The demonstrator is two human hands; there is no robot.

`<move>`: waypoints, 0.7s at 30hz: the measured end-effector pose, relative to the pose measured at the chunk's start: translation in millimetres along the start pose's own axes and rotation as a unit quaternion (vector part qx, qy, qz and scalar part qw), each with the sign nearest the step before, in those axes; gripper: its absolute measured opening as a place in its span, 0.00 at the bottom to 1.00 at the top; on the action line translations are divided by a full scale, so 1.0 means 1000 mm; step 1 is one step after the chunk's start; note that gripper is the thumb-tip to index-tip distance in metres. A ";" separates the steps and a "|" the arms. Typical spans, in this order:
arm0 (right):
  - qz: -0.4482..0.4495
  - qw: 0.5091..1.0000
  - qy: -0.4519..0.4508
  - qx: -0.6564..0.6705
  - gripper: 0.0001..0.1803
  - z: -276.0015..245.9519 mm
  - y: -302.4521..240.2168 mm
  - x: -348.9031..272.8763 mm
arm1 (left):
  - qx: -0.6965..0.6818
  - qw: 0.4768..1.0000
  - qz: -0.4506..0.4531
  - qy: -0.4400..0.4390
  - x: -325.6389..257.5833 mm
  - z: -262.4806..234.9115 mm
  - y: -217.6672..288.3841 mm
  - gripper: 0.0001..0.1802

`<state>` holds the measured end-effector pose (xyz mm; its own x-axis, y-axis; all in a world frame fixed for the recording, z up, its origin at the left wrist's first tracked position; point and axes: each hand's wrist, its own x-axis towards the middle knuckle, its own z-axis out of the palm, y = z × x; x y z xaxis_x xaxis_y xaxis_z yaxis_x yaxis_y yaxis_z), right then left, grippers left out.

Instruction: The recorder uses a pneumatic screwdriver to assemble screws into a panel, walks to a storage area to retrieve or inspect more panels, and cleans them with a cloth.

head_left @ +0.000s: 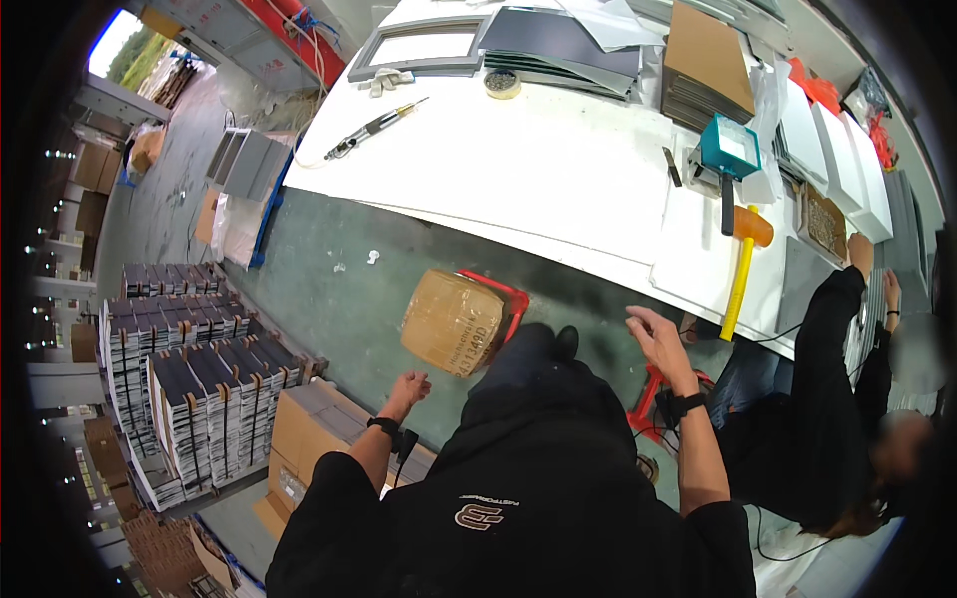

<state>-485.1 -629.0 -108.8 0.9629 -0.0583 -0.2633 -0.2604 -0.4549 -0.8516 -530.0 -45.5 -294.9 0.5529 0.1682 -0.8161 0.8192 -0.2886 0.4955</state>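
Observation:
My left hand hangs in the air left of my body, fingers loosely bent and nothing in them. Nearest to it is a brown cardboard box, which rests on a red stool in front of me. Off to the right, my right hand is raised just short of the white worktable's near edge, its fingers apart and empty. A rubber mallet with a yellow handle and orange head lies on the table beyond that hand. A corded electric screwdriver lies at the table's left.
A co-worker reaches over the table at right. On it stand dark panels, a grey frame, cardboard sheets and a teal holder. Strapped panel stacks and an opened carton stand at left.

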 end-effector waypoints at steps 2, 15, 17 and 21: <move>-0.021 1.000 -0.008 -0.012 0.20 -0.012 -0.005 0.030 | -0.004 1.000 0.014 -0.004 -0.007 0.004 0.000 0.20; -0.036 0.995 -0.094 0.028 0.20 -0.025 -0.036 0.178 | 0.231 0.832 0.430 0.264 0.017 -0.106 0.387 0.16; -0.006 0.991 -0.106 0.087 0.20 -0.023 -0.041 0.198 | 0.224 0.791 0.497 0.276 0.030 -0.106 0.473 0.16; 0.027 0.987 -0.089 0.133 0.20 -0.008 -0.059 0.251 | 0.273 0.765 0.539 0.225 0.098 -0.099 0.623 0.19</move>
<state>-227.6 -623.9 -121.0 0.9254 0.0922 -0.3675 -0.3435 -0.2054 -0.9164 50.0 -115.6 -37.1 0.9592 -0.1721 0.2244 -0.2661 -0.8179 0.5101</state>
